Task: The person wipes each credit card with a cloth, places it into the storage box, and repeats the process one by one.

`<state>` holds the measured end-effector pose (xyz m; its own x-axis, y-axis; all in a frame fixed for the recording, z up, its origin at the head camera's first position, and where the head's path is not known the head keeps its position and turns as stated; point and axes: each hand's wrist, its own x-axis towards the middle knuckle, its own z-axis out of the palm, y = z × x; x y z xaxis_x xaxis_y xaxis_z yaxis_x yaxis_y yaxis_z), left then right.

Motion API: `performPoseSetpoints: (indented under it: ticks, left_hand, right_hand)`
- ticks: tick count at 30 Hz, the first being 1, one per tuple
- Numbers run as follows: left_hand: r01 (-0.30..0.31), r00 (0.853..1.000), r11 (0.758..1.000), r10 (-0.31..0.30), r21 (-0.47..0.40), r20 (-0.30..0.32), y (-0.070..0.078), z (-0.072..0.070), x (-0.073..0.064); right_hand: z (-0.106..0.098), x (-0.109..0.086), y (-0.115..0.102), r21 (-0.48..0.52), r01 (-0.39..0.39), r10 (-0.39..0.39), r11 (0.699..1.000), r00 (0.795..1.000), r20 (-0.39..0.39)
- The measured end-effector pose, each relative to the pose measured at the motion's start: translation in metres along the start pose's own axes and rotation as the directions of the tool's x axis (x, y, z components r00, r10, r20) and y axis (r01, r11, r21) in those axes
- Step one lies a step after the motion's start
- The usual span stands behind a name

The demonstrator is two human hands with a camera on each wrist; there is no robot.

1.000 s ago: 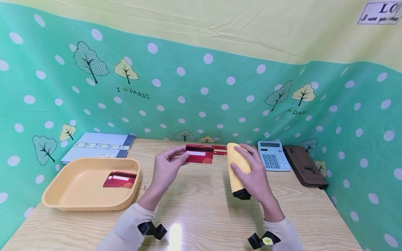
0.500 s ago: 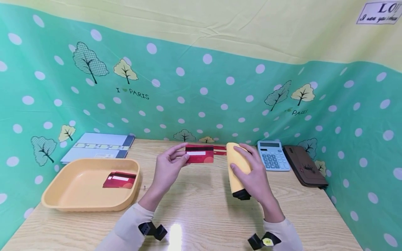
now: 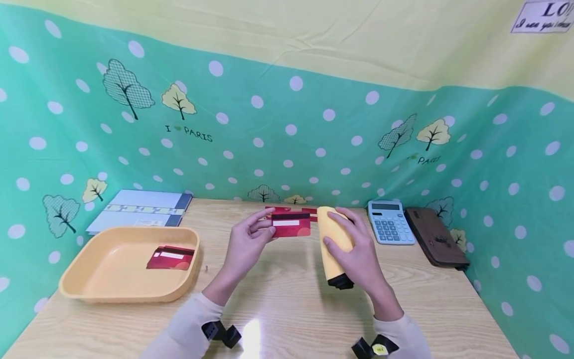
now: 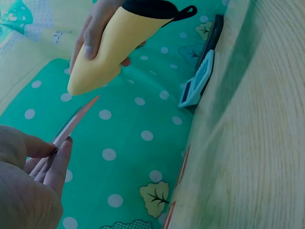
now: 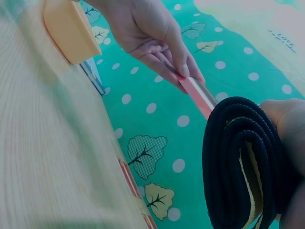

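Observation:
My left hand (image 3: 246, 239) pinches a red bank card (image 3: 291, 225) between thumb and fingers, its dark stripe and white strip facing me. Opposite it, my right hand (image 3: 356, 249) grips a rolled yellow cloth (image 3: 331, 244) around its side. In the right wrist view the roll's end shows several black-edged layers (image 5: 228, 162). A small black loop (image 4: 185, 13) sticks out from that end in the left wrist view. The card's free edge points toward the roll, with a narrow gap between them. Both are held above the table.
Two red cards (image 3: 309, 214) lie at the table's back edge, partly hidden. At left stands a peach tray (image 3: 107, 284) with red cards (image 3: 170, 258) inside, before a light blue book (image 3: 139, 199). A blue calculator (image 3: 390, 227) and brown wallet (image 3: 435, 239) lie at right.
My left hand has moved slightly right with the card, and my right hand slightly left with the rolled cloth. The two are closer together.

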<state>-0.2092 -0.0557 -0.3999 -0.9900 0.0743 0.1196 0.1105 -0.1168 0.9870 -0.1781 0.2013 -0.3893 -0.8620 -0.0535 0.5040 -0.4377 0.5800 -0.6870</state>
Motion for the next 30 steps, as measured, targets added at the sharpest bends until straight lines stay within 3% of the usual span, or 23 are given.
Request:
performPoseSetpoints:
  ticks: [13, 19, 30]
  left_hand:
    - [0.008, 0.999, 0.999, -0.006, -0.044, 0.042, 0.002, 0.011, -0.008]
    - [0.024, 0.995, 0.999, -0.02, -0.039, 0.1, 0.004, 0.015, -0.012]
    - [0.012, 0.99, 0.999, -0.007, -0.036, 0.142, 0.001, 0.019, -0.015]
  right_hand:
    - [0.012, -0.004, -0.003, -0.029, 0.031, -0.03, 0.999, 0.999, 0.04]
    - [0.016, -0.006, -0.009, -0.032, 0.052, -0.05, 0.998, 0.997, 0.059]
    - [0.025, -0.013, -0.021, 0.009, 0.075, -0.075, 0.997, 0.992, 0.097]
